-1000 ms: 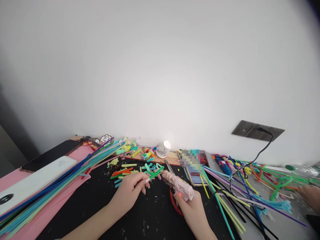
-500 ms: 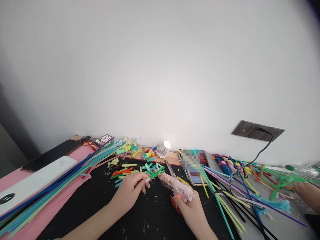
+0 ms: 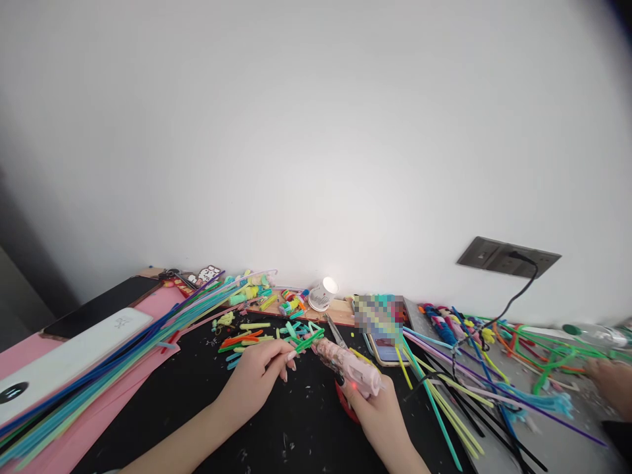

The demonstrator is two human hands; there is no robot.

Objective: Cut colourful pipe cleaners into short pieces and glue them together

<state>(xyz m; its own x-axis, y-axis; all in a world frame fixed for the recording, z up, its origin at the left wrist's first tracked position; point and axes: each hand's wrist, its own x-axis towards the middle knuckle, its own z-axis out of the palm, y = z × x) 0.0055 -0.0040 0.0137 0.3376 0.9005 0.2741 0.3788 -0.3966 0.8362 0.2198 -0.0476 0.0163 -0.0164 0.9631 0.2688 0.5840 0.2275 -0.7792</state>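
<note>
Between thumb and fingertips, my left hand [image 3: 264, 372] pinches a green pipe cleaner piece [image 3: 310, 340]. My right hand [image 3: 380, 411] is wrapped round a pink hot glue gun [image 3: 348, 368] with a small red light glowing on it. The gun's nozzle points left, close to the green piece; whether they touch I cannot tell. Scissors [image 3: 336, 331] lie behind the gun, and their red handle [image 3: 347, 401] shows beneath my right hand. Short cut pipe cleaners [image 3: 241, 340] in orange, yellow and blue are scattered just beyond my left hand.
A white paper cup [image 3: 323, 293] stands by the wall. Long pipe cleaners [image 3: 162, 332] lie across a white device [image 3: 74, 352] at left. At right are a phone [image 3: 390, 352], more long pipe cleaners [image 3: 444, 408], a black cord [image 3: 513, 303] from a wall socket, and another person's hand [image 3: 605, 378].
My hands, the green piece and the glue gun stay almost still. The other person's hand at far right has shifted slightly to the right.
</note>
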